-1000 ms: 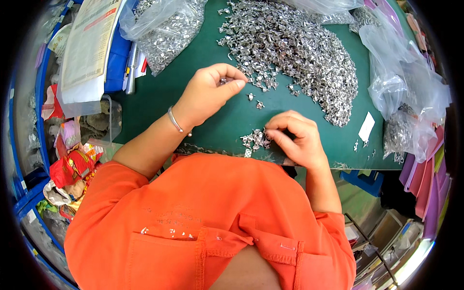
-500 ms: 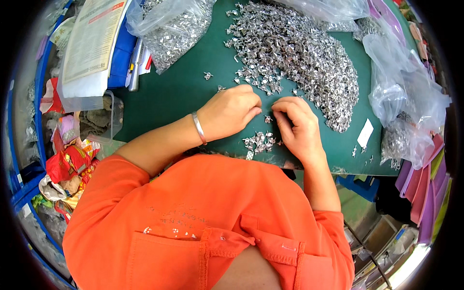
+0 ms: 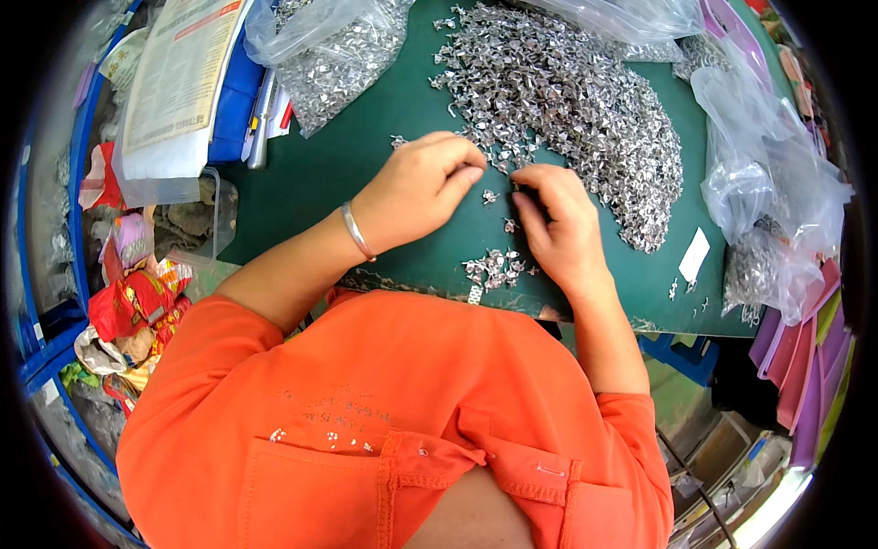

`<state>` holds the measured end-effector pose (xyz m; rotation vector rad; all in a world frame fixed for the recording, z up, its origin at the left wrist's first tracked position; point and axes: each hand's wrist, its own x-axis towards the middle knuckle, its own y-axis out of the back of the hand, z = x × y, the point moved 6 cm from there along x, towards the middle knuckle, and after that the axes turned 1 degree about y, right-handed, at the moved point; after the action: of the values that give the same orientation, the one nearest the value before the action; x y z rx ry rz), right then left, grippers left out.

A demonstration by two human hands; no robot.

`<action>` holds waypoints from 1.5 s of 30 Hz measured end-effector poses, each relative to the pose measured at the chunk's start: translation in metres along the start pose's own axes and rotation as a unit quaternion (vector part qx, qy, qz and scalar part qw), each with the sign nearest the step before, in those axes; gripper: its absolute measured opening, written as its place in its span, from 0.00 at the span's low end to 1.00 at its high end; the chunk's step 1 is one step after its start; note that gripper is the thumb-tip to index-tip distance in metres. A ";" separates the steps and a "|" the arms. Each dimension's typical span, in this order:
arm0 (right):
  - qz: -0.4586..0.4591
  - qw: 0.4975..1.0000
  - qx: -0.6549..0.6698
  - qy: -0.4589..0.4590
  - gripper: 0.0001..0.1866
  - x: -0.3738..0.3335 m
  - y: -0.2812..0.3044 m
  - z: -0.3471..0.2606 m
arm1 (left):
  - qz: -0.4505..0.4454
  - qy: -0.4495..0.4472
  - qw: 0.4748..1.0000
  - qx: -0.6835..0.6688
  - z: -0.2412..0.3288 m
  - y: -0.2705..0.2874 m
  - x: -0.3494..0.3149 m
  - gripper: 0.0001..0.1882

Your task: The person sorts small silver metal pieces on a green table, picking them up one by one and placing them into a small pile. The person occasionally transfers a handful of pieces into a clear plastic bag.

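Note:
A large heap of small silver metal pieces [image 3: 585, 110] covers the far middle of the green table. My left hand [image 3: 416, 190], a silver bangle on its wrist, is at the heap's near left edge with thumb and forefinger drawn together; what they hold, if anything, is too small to make out. Across a narrow gap, my right hand [image 3: 562, 220] has its fingers curled in a pinch near the heap, their contents unclear. Two single pieces lie between the hands, one a loose metal piece [image 3: 490, 197]. Closer to me sits a small pile of similar pieces [image 3: 494, 268].
A clear bag of metal pieces [image 3: 343, 69] lies far left, near a blue holder [image 3: 233, 114] with papers. Further clear bags [image 3: 768, 174] line the right side. A white slip [image 3: 694, 254] lies right of the heap. A clear plastic bin [image 3: 222, 220] stands left.
Both hands have moved farther from me, toward the heap; the left has also shifted left. A loose piece between the hands now shows where the left hand was.

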<state>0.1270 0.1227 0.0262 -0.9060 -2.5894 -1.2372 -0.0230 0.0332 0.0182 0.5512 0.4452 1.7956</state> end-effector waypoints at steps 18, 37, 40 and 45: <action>0.011 0.993 0.037 -0.109 0.08 -0.032 0.028 0.019 | -0.135 0.201 0.831 -0.501 -0.022 -0.023 -0.004 0.03; 0.056 0.994 0.029 -0.084 0.09 -0.053 0.022 0.011 | -0.109 -0.128 0.985 0.042 0.018 -0.055 -0.006 0.12; 0.003 0.999 -0.027 -0.032 0.11 -0.044 0.017 0.000 | -0.196 -0.081 0.977 0.003 0.021 -0.050 -0.007 0.12; 0.034 0.997 0.047 -0.050 0.10 -0.048 0.013 0.002 | -0.211 0.100 0.963 -0.131 0.013 -0.046 -0.005 0.16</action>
<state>0.1733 0.1085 0.0161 -1.0526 -2.6439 -1.0692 0.0220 0.0415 0.0024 0.0774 0.4181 1.4684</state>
